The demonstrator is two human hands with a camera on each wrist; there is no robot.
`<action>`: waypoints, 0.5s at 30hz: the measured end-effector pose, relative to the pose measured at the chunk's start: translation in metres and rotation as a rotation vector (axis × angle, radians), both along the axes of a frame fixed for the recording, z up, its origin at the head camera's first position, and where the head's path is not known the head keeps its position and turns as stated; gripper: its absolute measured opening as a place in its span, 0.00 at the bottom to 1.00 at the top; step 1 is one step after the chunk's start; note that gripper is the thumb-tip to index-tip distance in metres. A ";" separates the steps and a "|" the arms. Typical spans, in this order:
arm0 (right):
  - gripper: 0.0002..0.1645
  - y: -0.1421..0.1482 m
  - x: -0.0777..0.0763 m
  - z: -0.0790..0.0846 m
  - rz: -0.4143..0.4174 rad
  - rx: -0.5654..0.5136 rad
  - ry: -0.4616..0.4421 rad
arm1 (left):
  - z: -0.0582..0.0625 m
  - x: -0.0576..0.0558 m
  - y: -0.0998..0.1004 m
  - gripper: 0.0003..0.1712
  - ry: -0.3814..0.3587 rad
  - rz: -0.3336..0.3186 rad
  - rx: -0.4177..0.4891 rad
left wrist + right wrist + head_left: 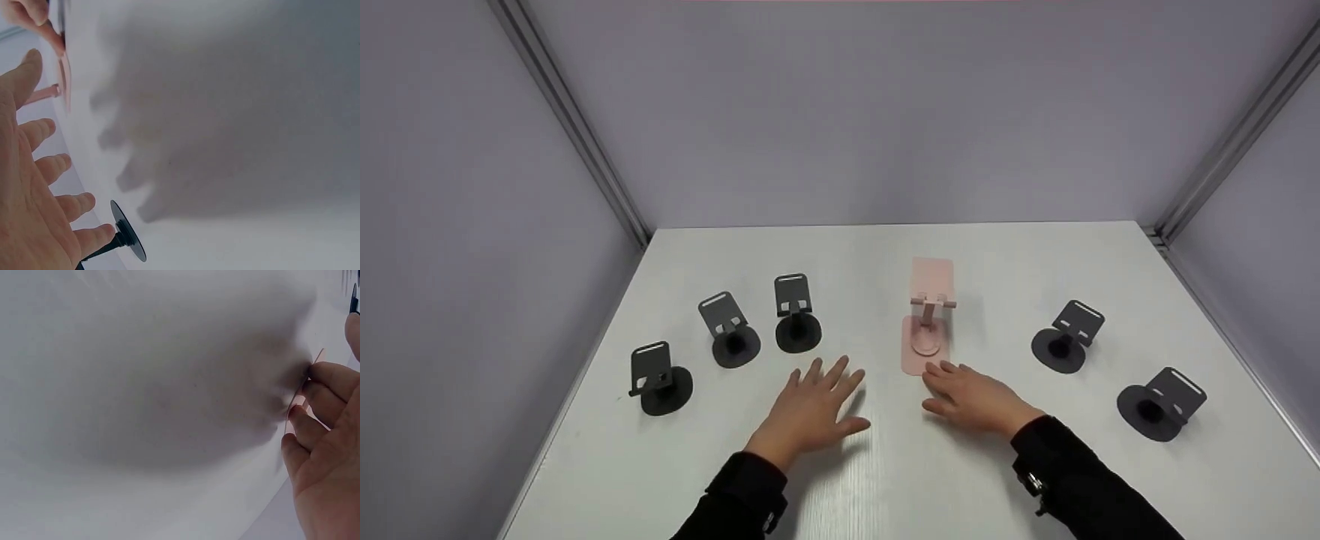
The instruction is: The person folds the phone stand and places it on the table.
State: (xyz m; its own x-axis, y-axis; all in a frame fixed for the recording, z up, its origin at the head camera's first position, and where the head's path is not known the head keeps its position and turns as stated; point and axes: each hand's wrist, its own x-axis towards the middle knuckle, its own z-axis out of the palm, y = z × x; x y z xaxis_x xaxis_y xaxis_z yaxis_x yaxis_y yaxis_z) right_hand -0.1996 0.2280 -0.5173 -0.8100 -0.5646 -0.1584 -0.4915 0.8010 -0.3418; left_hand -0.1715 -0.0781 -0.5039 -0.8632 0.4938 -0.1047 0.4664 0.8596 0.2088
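Note:
A pink phone stand (933, 279) stands upright on the white table, its rectangular base towards me. My right hand (979, 399) is at the base's near edge; in the right wrist view the fingertips (318, 371) meet the thin pink base (291, 402), with the thumb held apart. Left of it, my left hand (808, 420) hovers over the table with fingers spread, holding nothing, and its shadow falls below. Closest beyond the left hand is a black phone stand (798, 331) with a round base.
Two more black phone stands (736, 345) (666, 391) are on the left side. Another pair of black stands (1059, 351) (1150, 412) sits to the right. Grey-white panels (885, 112) enclose the table (855, 247) at the back and both sides.

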 end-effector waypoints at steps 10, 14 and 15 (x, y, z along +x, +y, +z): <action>0.33 -0.013 0.013 0.004 0.073 -0.009 -0.015 | -0.002 0.001 0.004 0.46 0.009 -0.004 0.026; 0.31 -0.019 0.018 0.006 0.139 -0.007 -0.018 | -0.002 0.000 0.005 0.46 0.014 0.021 0.041; 0.31 -0.021 0.020 0.006 0.158 -0.008 -0.014 | -0.002 -0.001 0.006 0.46 0.013 0.031 0.049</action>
State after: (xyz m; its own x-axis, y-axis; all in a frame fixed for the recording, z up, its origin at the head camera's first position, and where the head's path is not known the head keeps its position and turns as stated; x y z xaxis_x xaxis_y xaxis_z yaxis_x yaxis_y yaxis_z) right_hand -0.1799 0.2069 -0.5113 -0.7089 -0.6859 -0.1644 -0.6059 0.7115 -0.3558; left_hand -0.1726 -0.0723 -0.5055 -0.8792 0.4714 -0.0698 0.4429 0.8623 0.2455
